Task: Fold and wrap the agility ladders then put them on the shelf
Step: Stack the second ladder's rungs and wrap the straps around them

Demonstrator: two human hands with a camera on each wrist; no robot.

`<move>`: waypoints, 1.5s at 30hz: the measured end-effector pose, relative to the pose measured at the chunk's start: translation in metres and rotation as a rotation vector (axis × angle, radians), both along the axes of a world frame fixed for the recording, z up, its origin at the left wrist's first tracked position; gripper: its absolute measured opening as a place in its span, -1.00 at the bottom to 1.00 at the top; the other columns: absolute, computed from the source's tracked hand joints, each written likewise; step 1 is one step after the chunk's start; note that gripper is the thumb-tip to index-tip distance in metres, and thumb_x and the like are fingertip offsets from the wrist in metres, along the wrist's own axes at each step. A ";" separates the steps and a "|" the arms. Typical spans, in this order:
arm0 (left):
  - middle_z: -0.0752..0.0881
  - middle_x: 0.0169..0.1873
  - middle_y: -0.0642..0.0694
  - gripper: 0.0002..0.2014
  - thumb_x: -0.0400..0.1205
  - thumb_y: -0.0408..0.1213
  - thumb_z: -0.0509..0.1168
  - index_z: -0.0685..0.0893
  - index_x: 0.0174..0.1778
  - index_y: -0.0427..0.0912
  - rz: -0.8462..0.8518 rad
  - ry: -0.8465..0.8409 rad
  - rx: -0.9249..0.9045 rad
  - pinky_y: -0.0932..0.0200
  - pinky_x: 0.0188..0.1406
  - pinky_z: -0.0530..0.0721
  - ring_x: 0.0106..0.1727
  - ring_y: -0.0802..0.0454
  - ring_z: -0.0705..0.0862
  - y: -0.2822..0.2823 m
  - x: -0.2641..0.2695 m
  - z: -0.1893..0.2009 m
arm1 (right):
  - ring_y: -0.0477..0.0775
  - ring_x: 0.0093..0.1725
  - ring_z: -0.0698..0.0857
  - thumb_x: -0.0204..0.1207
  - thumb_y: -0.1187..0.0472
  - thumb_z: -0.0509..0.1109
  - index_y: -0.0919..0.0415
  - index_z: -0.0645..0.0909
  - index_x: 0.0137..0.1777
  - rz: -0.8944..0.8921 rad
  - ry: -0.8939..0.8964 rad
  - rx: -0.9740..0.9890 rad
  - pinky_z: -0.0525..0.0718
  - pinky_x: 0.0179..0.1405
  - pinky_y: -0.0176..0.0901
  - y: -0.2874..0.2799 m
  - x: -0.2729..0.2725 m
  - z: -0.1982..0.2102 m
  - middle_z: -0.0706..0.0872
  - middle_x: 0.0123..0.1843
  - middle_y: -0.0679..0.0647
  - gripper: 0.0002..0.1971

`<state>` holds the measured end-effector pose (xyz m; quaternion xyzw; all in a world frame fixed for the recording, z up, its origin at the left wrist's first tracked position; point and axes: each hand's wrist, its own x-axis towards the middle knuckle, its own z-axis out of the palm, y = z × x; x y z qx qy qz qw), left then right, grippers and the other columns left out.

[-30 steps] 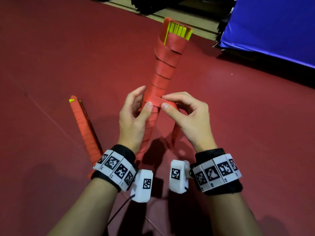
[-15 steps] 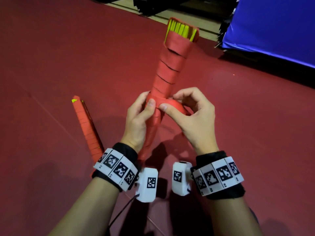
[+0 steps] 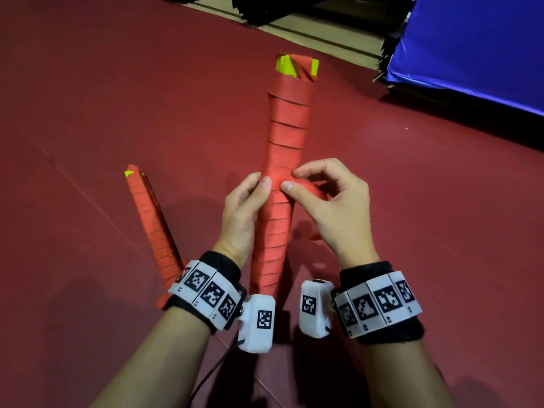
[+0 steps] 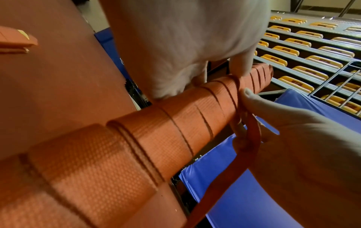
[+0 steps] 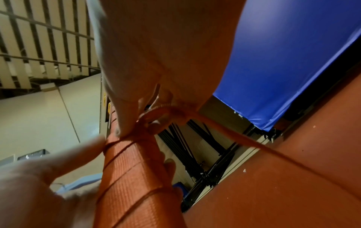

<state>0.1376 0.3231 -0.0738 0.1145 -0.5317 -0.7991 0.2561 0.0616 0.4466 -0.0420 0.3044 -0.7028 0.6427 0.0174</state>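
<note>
The ladder bundle [image 3: 284, 184] now stands more upright than a second ago. The left hand [image 3: 241, 213] grips its middle while the right hand [image 3: 332, 207] pinches the strap tail [image 4: 252, 132], apparently tucking it; wrapping looks nearly finished.

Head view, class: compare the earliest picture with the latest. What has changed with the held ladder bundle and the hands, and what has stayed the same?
The held ladder bundle has swung from leaning right to nearly upright. The right hand has drawn the loose strap in tight against the bundle. The left hand still grips the bundle's middle. The second wrapped ladder still lies on the red floor.
</note>
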 end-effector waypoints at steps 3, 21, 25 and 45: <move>0.80 0.15 -0.36 -0.57 0.63 -0.01 0.38 0.76 0.25 -0.27 0.038 -0.044 -0.054 -0.26 0.34 0.62 0.16 -0.24 0.72 0.001 -0.002 -0.001 | -0.03 -0.02 0.78 0.42 0.23 0.68 0.11 0.75 0.02 -0.040 0.036 0.018 0.73 0.11 0.00 0.003 0.000 0.006 0.80 -0.10 -0.08 -0.77; 0.86 -0.12 -0.08 -0.62 0.67 0.07 0.36 0.64 0.23 -0.16 0.150 -0.119 -0.155 -0.03 -0.05 0.79 -0.09 -0.08 0.80 0.004 -0.005 -0.002 | -0.24 -0.12 0.78 0.57 0.18 0.56 0.07 0.74 -0.08 0.061 0.007 0.222 0.71 0.03 -0.16 0.012 -0.013 0.006 0.84 -0.16 -0.15 -0.95; 0.82 -0.03 0.08 -0.75 0.74 0.02 0.34 0.63 0.20 -0.05 0.245 -0.163 -0.308 0.16 0.06 0.70 0.00 0.17 0.77 0.011 -0.004 0.000 | -0.14 -0.20 0.75 0.53 0.18 0.59 0.08 0.75 -0.13 0.034 -0.042 0.119 0.71 -0.07 -0.06 0.011 -0.010 0.002 0.81 -0.23 -0.11 -0.93; 0.85 0.02 -0.21 -0.55 0.55 -0.20 0.52 0.66 0.34 -0.24 0.129 -0.080 -0.154 0.04 0.05 0.75 -0.02 -0.06 0.78 -0.003 0.004 0.012 | -0.08 0.13 0.82 0.46 0.13 0.65 0.01 0.78 -0.10 0.097 -0.115 0.078 0.72 0.27 0.19 0.009 -0.012 -0.001 0.87 0.08 -0.09 -0.90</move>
